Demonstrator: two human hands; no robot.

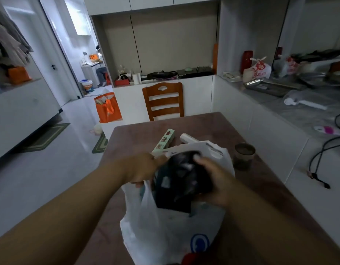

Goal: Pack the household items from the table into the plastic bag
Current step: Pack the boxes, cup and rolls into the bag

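Note:
A white plastic bag (157,230) with a blue logo stands open on the brown table (264,188). My left hand (144,169) grips the bag's rim on the left. My right hand (216,180) holds a black soft package (180,180) that sits halfway inside the bag's mouth. Behind the bag lie a long pale green box (165,140) and a white roll (187,138). A dark glass jar (243,155) with a metal lid stands to the right of the bag.
A wooden chair (163,101) stands at the table's far end. An orange tote bag (107,108) sits on the floor to the left. A grey counter (291,111) on the right carries trays, bags and black cables (318,159). A person sits in the far room.

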